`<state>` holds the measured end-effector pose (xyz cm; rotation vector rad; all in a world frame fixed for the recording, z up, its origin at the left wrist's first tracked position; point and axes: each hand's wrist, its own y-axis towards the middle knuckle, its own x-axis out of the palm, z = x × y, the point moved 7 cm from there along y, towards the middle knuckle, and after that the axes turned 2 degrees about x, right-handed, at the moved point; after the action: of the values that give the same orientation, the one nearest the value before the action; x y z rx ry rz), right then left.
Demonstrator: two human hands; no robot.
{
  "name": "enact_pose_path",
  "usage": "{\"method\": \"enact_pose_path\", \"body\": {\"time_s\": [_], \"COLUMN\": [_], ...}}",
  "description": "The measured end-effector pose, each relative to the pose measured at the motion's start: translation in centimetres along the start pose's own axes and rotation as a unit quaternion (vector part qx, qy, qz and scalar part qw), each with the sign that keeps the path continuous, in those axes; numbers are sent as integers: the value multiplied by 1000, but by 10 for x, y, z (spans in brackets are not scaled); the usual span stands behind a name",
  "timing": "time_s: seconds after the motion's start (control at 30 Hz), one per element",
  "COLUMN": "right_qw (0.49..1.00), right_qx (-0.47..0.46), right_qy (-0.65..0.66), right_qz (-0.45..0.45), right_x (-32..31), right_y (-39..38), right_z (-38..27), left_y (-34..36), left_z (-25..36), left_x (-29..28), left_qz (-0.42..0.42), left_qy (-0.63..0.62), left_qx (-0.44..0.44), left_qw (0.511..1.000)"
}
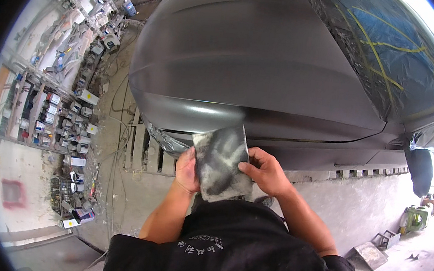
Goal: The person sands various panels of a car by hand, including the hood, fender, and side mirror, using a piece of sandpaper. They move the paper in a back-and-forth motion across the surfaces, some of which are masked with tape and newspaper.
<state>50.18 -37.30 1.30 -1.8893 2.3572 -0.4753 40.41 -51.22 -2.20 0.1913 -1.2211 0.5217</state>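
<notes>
Between both hands, in front of my chest, is a roughly rectangular grey sheet (223, 162) smeared with black dust; it resembles a scuffing pad, but its exact kind is unclear. My left hand (187, 170) closes on its left edge, with the fingers partly behind it. On the right edge, my right hand (265, 171) pinches it, thumb on the front face. Just beyond the sheet stands a car with a matte dark grey hood (252, 49) and front fender (302, 126). Crumpled plastic film (169, 140) covers the headlight area.
Film held with yellow tape (384, 52) covers the windshield. A side mirror (418, 170) juts out at right. Shelves of paint cans (50, 110) line the left wall, with hoses (116, 162) on the floor. A metal step stand (371, 252) and a green machine (415, 217) are lower right.
</notes>
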Motion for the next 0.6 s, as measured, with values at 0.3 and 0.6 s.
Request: {"method": "enact_pose_path", "body": {"time_s": [0.3, 0.6], "right_qw": [995, 956], "right_qx": [83, 194], "right_qy": [55, 158], "right_qz": [18, 153], "right_x": [-30, -104], "right_y": [9, -56], "right_z": [33, 159], "left_y": [-17, 54], "left_z": [-10, 22], "left_x": [-26, -11], "left_qz": [114, 253], "left_qy": [65, 824], "left_qx": [-39, 234], "left_qw": [991, 450]}}
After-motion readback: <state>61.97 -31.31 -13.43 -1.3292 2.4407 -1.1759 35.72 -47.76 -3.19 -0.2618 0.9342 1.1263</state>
